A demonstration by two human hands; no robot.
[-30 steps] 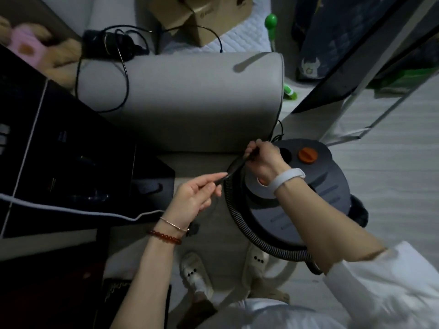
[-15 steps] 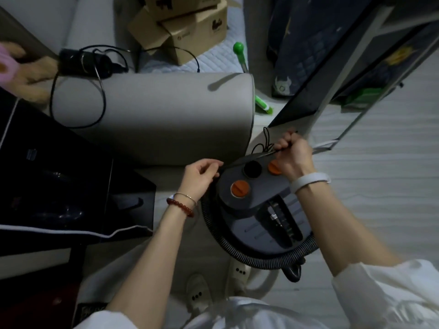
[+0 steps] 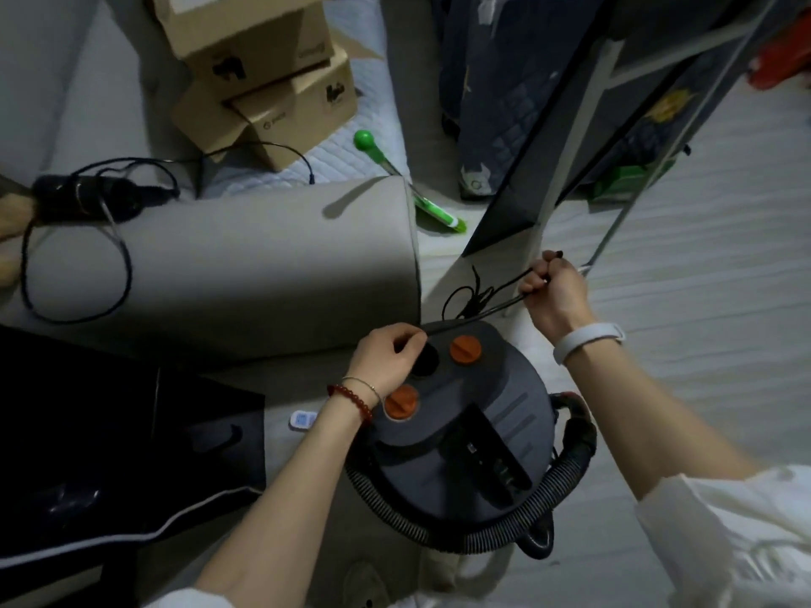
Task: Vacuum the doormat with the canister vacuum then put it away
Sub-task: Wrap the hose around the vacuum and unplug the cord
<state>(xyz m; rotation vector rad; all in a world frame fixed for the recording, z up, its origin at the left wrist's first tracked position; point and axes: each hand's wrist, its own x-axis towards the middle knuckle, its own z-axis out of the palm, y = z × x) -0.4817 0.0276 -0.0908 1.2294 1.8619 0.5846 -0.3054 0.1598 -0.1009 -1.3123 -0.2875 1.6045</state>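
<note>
Dim light is washing over everything here. A pale wood-look floor (image 3: 702,335) is running off to my right, a grey sofa arm (image 3: 245,265) is sitting right in front of me, cardboard boxes (image 3: 272,81) are piling up on the white quilted pad (image 3: 346,155) behind it.

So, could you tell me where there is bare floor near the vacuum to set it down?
Bare floor lies right of the vacuum, beyond the right hand. A narrower strip runs between the sofa arm and the black bag. Behind, boxes and cord crowd it.
</note>
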